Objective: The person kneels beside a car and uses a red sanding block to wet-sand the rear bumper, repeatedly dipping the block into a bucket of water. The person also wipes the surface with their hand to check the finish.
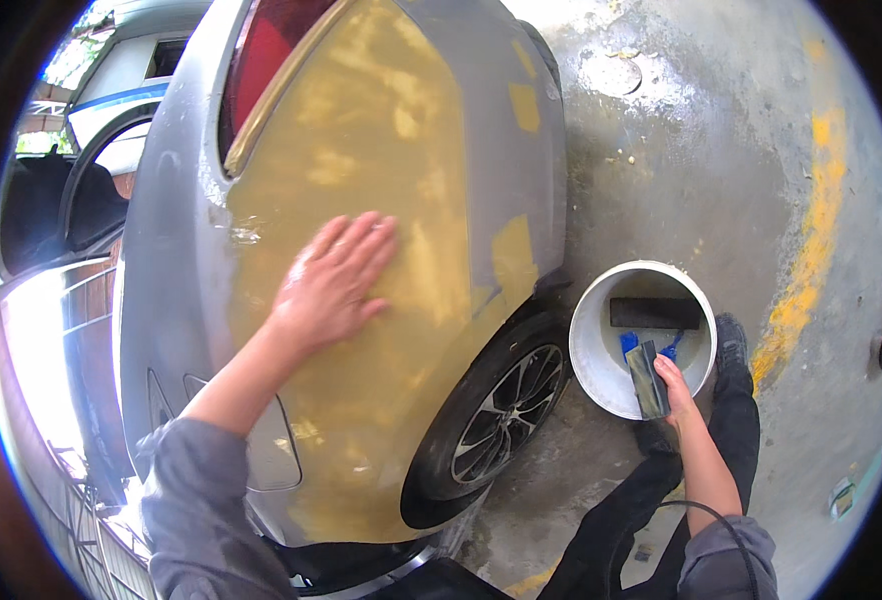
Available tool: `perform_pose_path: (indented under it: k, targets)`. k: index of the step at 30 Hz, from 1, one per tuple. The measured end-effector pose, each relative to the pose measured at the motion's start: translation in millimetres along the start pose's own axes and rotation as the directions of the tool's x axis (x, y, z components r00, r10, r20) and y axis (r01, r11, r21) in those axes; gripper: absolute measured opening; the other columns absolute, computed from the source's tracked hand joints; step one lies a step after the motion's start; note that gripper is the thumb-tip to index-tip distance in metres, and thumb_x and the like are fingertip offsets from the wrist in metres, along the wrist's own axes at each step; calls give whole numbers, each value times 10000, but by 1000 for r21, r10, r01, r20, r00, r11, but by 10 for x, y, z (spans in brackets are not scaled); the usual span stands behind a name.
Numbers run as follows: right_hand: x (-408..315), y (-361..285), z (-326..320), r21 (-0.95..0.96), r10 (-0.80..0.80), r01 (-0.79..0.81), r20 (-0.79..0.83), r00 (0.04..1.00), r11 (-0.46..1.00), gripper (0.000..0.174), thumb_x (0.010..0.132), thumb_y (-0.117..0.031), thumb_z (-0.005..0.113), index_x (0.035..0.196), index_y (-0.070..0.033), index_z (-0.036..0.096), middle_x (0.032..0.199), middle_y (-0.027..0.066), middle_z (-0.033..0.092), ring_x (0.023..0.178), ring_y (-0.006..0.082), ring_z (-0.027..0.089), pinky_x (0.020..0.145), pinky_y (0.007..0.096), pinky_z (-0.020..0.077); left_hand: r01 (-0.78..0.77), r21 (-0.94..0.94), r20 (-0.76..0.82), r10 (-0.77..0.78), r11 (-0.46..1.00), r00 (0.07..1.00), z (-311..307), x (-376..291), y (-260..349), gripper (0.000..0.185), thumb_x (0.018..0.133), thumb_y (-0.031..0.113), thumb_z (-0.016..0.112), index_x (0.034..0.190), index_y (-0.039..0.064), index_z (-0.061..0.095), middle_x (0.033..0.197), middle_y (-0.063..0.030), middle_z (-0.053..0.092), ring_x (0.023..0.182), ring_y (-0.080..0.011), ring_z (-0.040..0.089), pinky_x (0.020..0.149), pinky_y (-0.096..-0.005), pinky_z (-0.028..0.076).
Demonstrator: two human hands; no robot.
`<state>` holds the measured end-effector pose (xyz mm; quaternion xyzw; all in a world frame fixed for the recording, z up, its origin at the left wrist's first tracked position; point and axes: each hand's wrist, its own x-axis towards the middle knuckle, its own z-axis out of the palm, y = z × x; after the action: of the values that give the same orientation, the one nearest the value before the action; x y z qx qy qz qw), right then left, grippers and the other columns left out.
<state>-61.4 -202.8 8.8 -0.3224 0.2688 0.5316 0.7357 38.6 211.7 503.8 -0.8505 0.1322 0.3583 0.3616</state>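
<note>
My left hand (336,281) lies with its palm against the yellowish filler-coated rear quarter panel (411,292) of a grey car, fingers a little apart, holding nothing. The surface looks wet in places. In my right hand (677,390) is a sanding block (649,381) with a smeared, yellowish-grey face, held over the near part of a white plastic bucket (591,375). Inside the bucket are water, a dark rectangular block (654,313) and blue pieces (629,343) that are partly hidden by the held block.
The car's rear wheel (512,412) stands left of the bucket. A red tail light (264,67) borders the coated panel. My black shoe (732,341) is right beside the bucket on the wet concrete floor, which bears a yellow line (816,247). A dark cable crosses my right forearm.
</note>
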Motion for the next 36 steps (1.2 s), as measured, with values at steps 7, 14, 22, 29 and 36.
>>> perform_pose_path:
  k: [7,14,22,29,36]
  targets:
    - [60,108,6,-20,46,-46,-7,999,999,417,1084,-318,653,1432,-91,611,1226,53,721,1077,177,706,905,357,590,-181,45,10,180,983,984,298,834,312,810,1065,595,512,1656,49,418,1764,-85,347,1650,-251,258,1363,-449,164]
    - [152,192,-3,21,3,1,-158,987,1000,468,1069,-387,687,1423,-85,632,1211,42,711,1055,171,682,871,337,564,-175,37,65,172,984,983,27,101,115,861,1012,593,599,1646,34,430,1764,-93,349,1640,-268,290,1353,-464,195]
    - [178,260,164,-30,47,-53,-197,979,998,497,1043,-404,729,1415,-84,652,1231,40,712,1076,171,667,917,315,539,-247,35,80,244,968,967,474,841,775,812,1045,576,563,1645,44,436,1764,-89,345,1650,-252,254,1355,-450,188]
    - [629,329,188,-423,-251,128,-248,936,897,494,1045,-368,746,1397,-36,649,1309,65,714,1132,164,663,970,366,532,-46,-144,96,61,988,993,85,-405,111,875,946,509,728,1645,64,445,1770,-102,337,1651,-280,278,1356,-497,201]
    - [1510,368,153,-996,-732,68,2,682,62,670,847,-211,880,1445,-116,594,1453,221,576,1236,451,605,1080,540,497,401,-207,-302,-448,892,842,233,-2130,-1106,726,1139,564,356,1654,60,442,1752,-206,343,1640,-406,279,1325,-574,194]
